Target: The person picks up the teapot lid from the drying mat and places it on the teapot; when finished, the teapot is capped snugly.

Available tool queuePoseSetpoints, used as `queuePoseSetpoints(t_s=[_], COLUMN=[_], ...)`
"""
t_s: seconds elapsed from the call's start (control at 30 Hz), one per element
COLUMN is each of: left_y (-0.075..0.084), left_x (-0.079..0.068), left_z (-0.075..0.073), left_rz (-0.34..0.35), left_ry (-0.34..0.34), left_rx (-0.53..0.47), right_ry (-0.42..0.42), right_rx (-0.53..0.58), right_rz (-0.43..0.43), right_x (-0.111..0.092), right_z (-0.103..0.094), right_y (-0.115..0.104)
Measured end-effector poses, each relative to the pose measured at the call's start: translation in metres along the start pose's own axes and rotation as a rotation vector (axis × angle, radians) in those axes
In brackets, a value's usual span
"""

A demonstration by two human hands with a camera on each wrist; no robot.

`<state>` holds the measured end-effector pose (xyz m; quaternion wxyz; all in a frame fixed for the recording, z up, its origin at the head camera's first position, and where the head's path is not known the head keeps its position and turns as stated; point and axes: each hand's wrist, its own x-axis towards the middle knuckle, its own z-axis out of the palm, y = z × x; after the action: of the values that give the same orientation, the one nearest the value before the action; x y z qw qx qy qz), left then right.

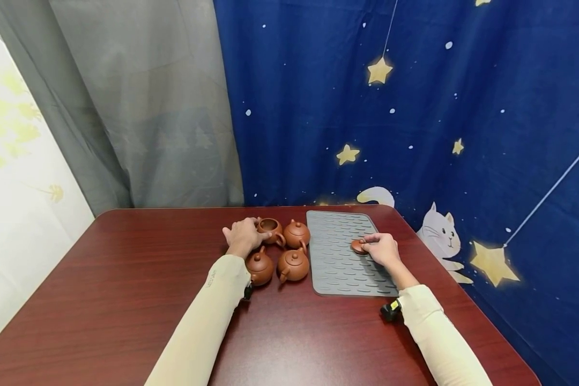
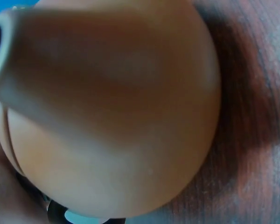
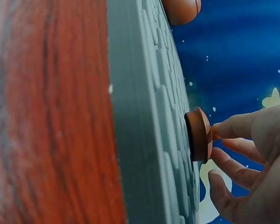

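Observation:
My left hand (image 1: pixel 243 236) grips the far left teapot (image 1: pixel 271 229), its thumb across the near side of the body. That brown clay teapot has no lid, so its dark round opening shows. Over the grey ridged mat (image 1: pixel 335 268), my right hand (image 1: pixel 382 250) pinches the small knob of a brown teapot lid (image 1: pixel 358 246). In the right wrist view the lid (image 3: pixel 200 135) sits right at the mat's surface, rim toward it. A lidded teapot (image 2: pixel 130 154) fills the left wrist view, its spout toward the camera.
Three lidded teapots stand close by: one (image 1: pixel 296 234) at the back beside the mat, one (image 1: pixel 293 265) in front of it, and one (image 1: pixel 259 268) by my left wrist. The dark red table (image 1: pixel 140 279) ends at a blue starry curtain (image 1: pixel 318 107).

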<state>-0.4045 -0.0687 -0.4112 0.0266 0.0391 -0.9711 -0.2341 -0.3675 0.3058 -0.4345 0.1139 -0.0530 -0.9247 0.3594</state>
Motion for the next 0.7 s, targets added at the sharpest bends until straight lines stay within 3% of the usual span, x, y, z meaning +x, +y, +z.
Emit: queuePoseSetpoints(t_s=[0.23, 0.7], left_y=[-0.0006, 0.0], left_x=[-0.0011, -0.005], left_z=[0.0, -0.0018], left_rz=[0.008, 0.02], left_ry=[0.007, 0.011], left_rx=[-0.028, -0.028], right_ry=[0.018, 0.021], right_rx=[-0.027, -0.034], right_rz=[-0.028, 0.012], right_x=[0.0025, 0.0023], right_z=[0.0006, 0.0048], right_y=[-0.0013, -0.0066])
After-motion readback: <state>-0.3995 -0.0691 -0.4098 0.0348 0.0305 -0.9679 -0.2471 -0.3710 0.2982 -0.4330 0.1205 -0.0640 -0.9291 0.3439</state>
